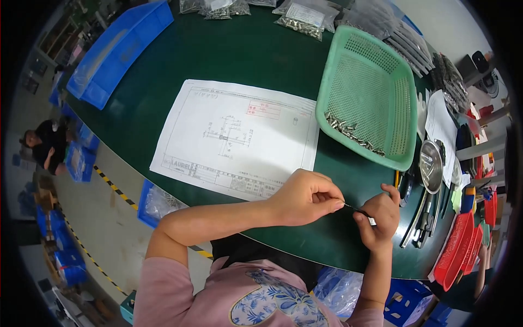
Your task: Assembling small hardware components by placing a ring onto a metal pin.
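Observation:
My left hand (305,199) is closed in a pinch near the table's front edge, thumb against fingertips. What it pinches is too small to make out. Facing it, my right hand (379,218) curls around a thin dark rod-like tool (355,209), its index finger raised. The tool's slim tip reaches to the left fingertips, and a pale bit shows by the right thumb. Under and beyond my left hand lies a printed technical drawing (218,131). Small metal pins (348,131) lie in the near part of a green mesh basket (325,98), beyond my right hand.
Right of my right hand lie a metal scoop (430,163) and several hand tools (426,220). Red baskets (457,248) stand farther right. A blue bin (117,52) sits at the far left. Bags of metal parts (302,19) line the back of the green table (229,60).

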`<act>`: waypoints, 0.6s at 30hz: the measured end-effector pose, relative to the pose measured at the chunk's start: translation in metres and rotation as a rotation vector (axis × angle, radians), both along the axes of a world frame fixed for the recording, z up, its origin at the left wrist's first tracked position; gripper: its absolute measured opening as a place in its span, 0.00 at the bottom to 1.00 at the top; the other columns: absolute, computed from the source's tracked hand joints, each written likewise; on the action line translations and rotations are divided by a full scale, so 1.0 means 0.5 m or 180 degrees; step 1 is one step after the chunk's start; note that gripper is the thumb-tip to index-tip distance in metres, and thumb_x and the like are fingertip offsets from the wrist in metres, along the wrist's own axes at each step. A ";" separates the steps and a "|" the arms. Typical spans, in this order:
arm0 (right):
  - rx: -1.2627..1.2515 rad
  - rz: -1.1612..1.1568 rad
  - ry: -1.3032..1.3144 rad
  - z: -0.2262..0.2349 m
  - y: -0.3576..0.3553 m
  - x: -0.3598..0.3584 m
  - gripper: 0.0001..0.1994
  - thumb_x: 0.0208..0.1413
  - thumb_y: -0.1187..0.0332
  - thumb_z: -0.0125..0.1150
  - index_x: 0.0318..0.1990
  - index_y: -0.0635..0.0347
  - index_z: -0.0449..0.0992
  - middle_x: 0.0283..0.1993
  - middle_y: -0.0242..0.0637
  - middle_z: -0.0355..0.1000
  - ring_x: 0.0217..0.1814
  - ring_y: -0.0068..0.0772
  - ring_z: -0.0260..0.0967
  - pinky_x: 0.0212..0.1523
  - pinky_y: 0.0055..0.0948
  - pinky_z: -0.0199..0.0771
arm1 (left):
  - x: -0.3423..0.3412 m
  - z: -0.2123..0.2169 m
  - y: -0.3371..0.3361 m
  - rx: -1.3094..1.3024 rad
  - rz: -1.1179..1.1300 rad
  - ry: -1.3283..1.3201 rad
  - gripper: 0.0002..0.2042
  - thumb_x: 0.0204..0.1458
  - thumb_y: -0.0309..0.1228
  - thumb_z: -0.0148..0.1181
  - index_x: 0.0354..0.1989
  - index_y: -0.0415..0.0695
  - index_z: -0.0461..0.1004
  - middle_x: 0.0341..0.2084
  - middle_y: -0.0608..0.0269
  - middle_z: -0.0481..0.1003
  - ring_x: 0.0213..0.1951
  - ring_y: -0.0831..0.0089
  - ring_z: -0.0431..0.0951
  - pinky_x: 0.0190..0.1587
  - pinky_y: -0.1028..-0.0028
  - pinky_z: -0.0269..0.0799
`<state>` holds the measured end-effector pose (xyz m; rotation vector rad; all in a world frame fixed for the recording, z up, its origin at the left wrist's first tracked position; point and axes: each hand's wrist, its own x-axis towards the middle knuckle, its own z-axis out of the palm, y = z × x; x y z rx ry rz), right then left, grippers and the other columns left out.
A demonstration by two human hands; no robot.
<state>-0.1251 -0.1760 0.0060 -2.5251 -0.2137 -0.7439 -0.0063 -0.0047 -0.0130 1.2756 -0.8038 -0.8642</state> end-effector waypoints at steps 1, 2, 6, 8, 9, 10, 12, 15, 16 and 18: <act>-0.0032 0.0093 0.0113 0.000 -0.002 -0.003 0.08 0.40 0.66 0.62 0.18 0.55 0.70 0.15 0.28 0.63 0.19 0.28 0.61 0.49 0.40 0.58 | 0.003 0.002 -0.001 -0.0028 0.0049 -0.0176 0.04 0.47 0.23 0.59 0.30 0.36 0.76 0.23 0.63 0.73 0.25 0.81 0.73 0.27 0.82 0.69; -0.0069 0.0104 0.0269 0.004 -0.008 -0.007 0.08 0.40 0.66 0.62 0.18 0.55 0.70 0.15 0.28 0.63 0.19 0.29 0.61 0.48 0.39 0.58 | 0.003 0.006 -0.005 -0.0060 0.0064 -0.0351 0.04 0.46 0.23 0.59 0.29 0.36 0.76 0.23 0.63 0.73 0.25 0.81 0.73 0.27 0.82 0.69; -0.0035 0.0192 0.0434 -0.003 -0.011 0.001 0.08 0.41 0.65 0.62 0.19 0.55 0.71 0.18 0.28 0.66 0.21 0.29 0.63 0.47 0.38 0.59 | 0.005 -0.006 -0.003 -0.0096 0.0282 -0.0536 0.04 0.46 0.25 0.59 0.26 0.38 0.76 0.17 0.64 0.71 0.20 0.80 0.71 0.22 0.81 0.66; 0.0172 0.0008 0.0053 0.001 0.007 0.021 0.07 0.42 0.66 0.63 0.20 0.55 0.71 0.18 0.28 0.66 0.21 0.29 0.64 0.46 0.37 0.60 | 0.011 -0.005 0.003 0.0065 0.0225 -0.0294 0.04 0.46 0.24 0.59 0.26 0.37 0.76 0.19 0.63 0.73 0.21 0.81 0.72 0.23 0.82 0.66; 0.0256 -0.0041 -0.0098 -0.004 0.008 0.022 0.07 0.42 0.66 0.62 0.21 0.55 0.71 0.18 0.28 0.66 0.22 0.29 0.64 0.46 0.36 0.60 | 0.011 -0.004 0.009 0.0136 0.0231 -0.0191 0.04 0.46 0.24 0.59 0.27 0.36 0.76 0.20 0.62 0.73 0.22 0.82 0.72 0.24 0.83 0.67; 0.0229 -0.0139 -0.0076 -0.003 0.000 0.019 0.07 0.42 0.66 0.62 0.21 0.55 0.71 0.18 0.28 0.66 0.22 0.29 0.64 0.46 0.36 0.60 | 0.012 0.002 0.007 0.0110 0.0134 -0.0166 0.04 0.46 0.24 0.59 0.27 0.36 0.76 0.20 0.62 0.73 0.22 0.82 0.72 0.24 0.83 0.67; 0.0160 0.0315 0.0249 -0.004 -0.012 0.013 0.06 0.41 0.68 0.63 0.22 0.54 0.71 0.19 0.28 0.66 0.22 0.29 0.64 0.46 0.36 0.61 | 0.015 0.010 0.003 0.0155 0.0166 -0.0139 0.04 0.46 0.23 0.59 0.28 0.35 0.76 0.22 0.61 0.74 0.23 0.81 0.73 0.26 0.83 0.68; 0.0030 0.0224 0.0314 -0.006 -0.024 0.005 0.06 0.40 0.69 0.64 0.23 0.54 0.71 0.20 0.28 0.66 0.23 0.29 0.65 0.45 0.35 0.61 | 0.012 0.006 -0.009 0.0154 0.0122 -0.0203 0.04 0.46 0.22 0.59 0.28 0.34 0.75 0.22 0.60 0.74 0.24 0.80 0.73 0.27 0.83 0.69; 0.0019 0.0170 0.0300 -0.002 -0.020 0.003 0.06 0.40 0.69 0.64 0.23 0.54 0.71 0.20 0.28 0.66 0.23 0.29 0.65 0.45 0.35 0.61 | 0.011 0.007 -0.009 0.0139 0.0069 -0.0218 0.04 0.46 0.22 0.59 0.28 0.34 0.75 0.22 0.60 0.74 0.24 0.80 0.73 0.27 0.83 0.69; 0.0095 -0.0027 0.0088 0.014 -0.010 -0.002 0.06 0.41 0.68 0.63 0.24 0.54 0.71 0.20 0.29 0.66 0.23 0.29 0.65 0.45 0.36 0.61 | 0.010 0.007 -0.015 0.0288 0.0048 -0.0243 0.04 0.45 0.22 0.59 0.28 0.34 0.75 0.22 0.60 0.73 0.24 0.80 0.73 0.27 0.83 0.69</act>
